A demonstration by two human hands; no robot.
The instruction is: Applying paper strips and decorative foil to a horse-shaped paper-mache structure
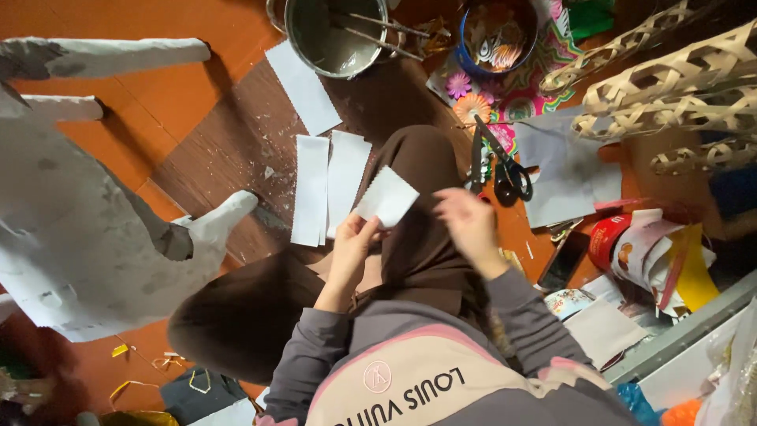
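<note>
The left hand (355, 241) pinches the lower corner of a small white paper piece (386, 197) between thumb and fingers, so the piece stands up and away from the fingertips, tilted over the brown-clad lap. The right hand (467, 225) hovers just beside the piece, fingers loosely curled and blurred, holding nothing that can be seen. Beyond the left fingers lie white paper strips (327, 185) on the floor; beyond the right, black scissors (505, 170); farther off, a metal pot (335, 35).
</note>
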